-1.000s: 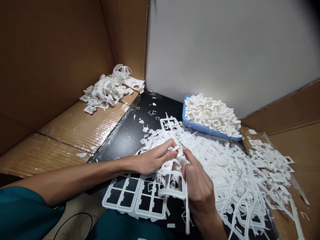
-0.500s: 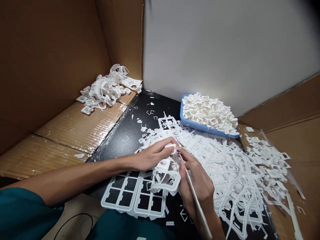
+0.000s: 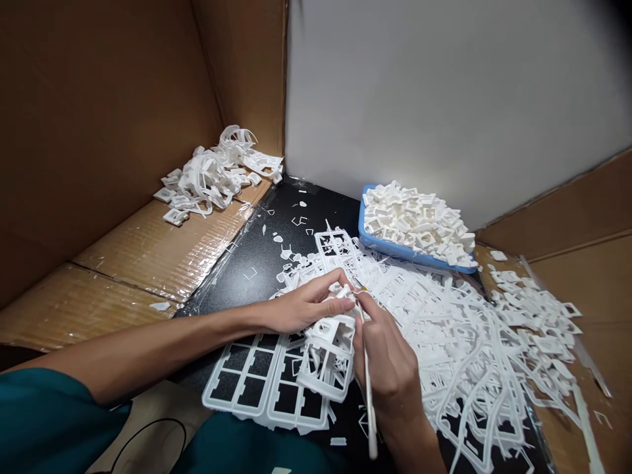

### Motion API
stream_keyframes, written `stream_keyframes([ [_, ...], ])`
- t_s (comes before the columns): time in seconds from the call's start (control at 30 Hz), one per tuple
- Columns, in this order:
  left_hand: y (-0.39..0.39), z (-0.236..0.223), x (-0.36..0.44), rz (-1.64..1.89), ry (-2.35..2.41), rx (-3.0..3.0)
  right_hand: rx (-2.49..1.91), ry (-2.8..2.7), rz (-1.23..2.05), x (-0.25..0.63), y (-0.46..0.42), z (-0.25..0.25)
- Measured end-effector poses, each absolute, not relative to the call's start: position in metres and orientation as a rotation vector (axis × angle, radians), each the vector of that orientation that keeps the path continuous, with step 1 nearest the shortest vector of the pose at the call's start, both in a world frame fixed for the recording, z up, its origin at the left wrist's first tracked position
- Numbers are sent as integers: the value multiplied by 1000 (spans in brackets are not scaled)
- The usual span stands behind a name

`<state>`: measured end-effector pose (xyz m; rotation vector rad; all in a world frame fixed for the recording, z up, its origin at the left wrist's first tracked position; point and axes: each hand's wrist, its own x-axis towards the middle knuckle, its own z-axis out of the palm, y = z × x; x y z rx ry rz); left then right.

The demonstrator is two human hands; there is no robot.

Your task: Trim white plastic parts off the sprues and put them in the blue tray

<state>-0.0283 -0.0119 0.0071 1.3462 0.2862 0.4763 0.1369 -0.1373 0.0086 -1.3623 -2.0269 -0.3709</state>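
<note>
Right hand (image 3: pixel 390 355) curls, pen-style, around slim tool (image 3: pixel 369 408).

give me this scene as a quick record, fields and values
left hand: pinches a white plastic frame
right hand: grips a thin pale rod, fingers close to the left
blue tub: heaped with small white pieces
black tabletop: white scraps, gridded panels
cardboard, left: pile of white parts

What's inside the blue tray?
The blue tray holds a heap of small white parts, many with square openings, piled above its near rim. The heap covers the tray's floor, so whatever lies at the bottom can't be seen.
</note>
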Motion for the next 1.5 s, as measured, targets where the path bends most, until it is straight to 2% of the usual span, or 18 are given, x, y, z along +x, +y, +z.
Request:
stream_keyframes([
  [0.77,-13,9,-27,501,301,1366,-1427,-2026,-492,132,-138,12],
  [0.97,-11,5,-30,377,309,1422,-1556,-1755,-584,156,-136,33],
  [1.07,-9,3,-30,334,269,1342,-1662,-1668,-520,164,-138,48],
  [1.27,-7,6,-29,338,270,1319,-1954,-1642,-122,184,-145,48],
  [1.5,-10,8,-30,262,216,1193,-1850,-1600,-170,190,-145,42],
])
